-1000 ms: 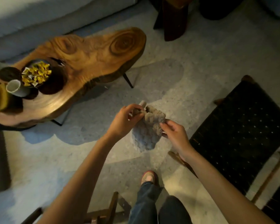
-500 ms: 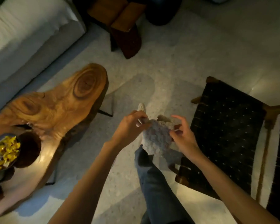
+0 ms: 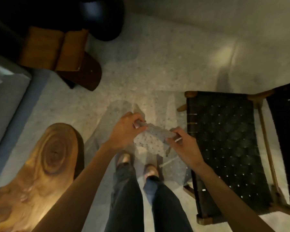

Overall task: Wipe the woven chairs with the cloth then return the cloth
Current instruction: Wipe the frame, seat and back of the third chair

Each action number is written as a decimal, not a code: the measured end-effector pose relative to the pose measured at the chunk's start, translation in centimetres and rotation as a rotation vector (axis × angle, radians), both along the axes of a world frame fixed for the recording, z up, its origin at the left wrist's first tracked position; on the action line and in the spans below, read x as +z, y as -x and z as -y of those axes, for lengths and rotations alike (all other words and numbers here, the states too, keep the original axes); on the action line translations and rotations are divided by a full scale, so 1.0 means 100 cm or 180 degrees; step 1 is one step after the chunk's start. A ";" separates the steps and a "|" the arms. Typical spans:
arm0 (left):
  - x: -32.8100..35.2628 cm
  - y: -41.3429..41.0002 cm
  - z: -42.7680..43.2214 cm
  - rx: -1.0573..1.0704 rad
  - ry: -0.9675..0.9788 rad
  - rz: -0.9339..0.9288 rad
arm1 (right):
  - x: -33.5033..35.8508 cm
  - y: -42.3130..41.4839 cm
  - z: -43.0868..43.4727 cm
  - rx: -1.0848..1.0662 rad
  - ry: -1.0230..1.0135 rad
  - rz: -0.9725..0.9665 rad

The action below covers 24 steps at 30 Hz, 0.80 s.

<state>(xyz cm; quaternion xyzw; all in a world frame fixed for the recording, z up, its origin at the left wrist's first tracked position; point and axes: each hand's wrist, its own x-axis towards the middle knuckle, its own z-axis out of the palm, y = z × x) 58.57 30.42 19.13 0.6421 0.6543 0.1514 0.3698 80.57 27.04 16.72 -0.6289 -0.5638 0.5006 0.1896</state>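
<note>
Grip: the left hand (image 3: 126, 129) and the right hand (image 3: 182, 144) both pinch the top edge of the cloth (image 3: 151, 141), fingers curled round it, one hand at each end
Cloth: pale and knobbly, stretched between the two hands in mid-air, its long axis running from hand to hand; the rest hangs down below the grip over the floor (image 3: 141, 69)
Below the grip: the person's legs and two shoes, standing on the speckled floor
Chair, nearer: a dark woven seat (image 3: 224, 139) in a wooden frame lies just to the right of the grip, beside the right hand; the cloth is not touching it
Chair, further: a second dark woven panel (image 3: 286, 131) lies beyond the first, further right, partly cut off by the edge of the view
Which hand is nearer: the right hand, close to the left edge of the nearer seat; the left hand is well apart from it
Seat axis: the nearer seat runs long towards and away from the person, across the line of the cloth
Left of the grip: a wood-slab table (image 3: 45, 158), and further left a grey sofa (image 3: 5, 104)
Beyond the grip: a brown wooden stool (image 3: 65, 54) and a dark round object, too dim to name
Judgement: wiping looks not yet begun; the coming move likely carries the cloth rightward and down onto the nearer seat, led by the right hand
</note>
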 end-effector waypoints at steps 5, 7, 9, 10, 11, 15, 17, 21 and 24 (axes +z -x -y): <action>-0.032 -0.009 -0.066 -0.0294 0.0098 -0.0023 | -0.034 0.005 -0.031 -0.0589 0.0344 -0.0012; -0.048 -0.011 -0.093 -0.0370 0.0241 0.0065 | -0.048 0.012 -0.047 -0.0821 0.0539 0.0058; -0.066 -0.011 -0.121 -0.0501 0.0374 0.0134 | -0.064 0.018 -0.065 -0.0960 0.0677 0.0107; -0.077 -0.010 -0.136 -0.0597 0.0425 0.0134 | -0.075 0.022 -0.075 -0.1067 0.0730 0.0087; -0.089 -0.010 -0.152 -0.0704 0.0468 0.0117 | -0.085 0.026 -0.086 -0.1192 0.0763 0.0048; -0.144 -0.007 -0.205 -0.0930 0.0622 0.0141 | -0.137 0.040 -0.121 -0.1560 0.0707 -0.0174; -0.176 -0.008 -0.226 -0.1031 0.0623 0.0129 | -0.166 0.043 -0.136 -0.1768 0.0813 -0.0295; -0.250 -0.017 -0.254 -0.1342 0.0665 0.0107 | -0.235 0.039 -0.156 -0.2032 0.0895 -0.0461; -0.314 -0.031 -0.264 -0.1815 0.0917 -0.0022 | -0.299 0.028 -0.163 -0.2056 0.0708 -0.0359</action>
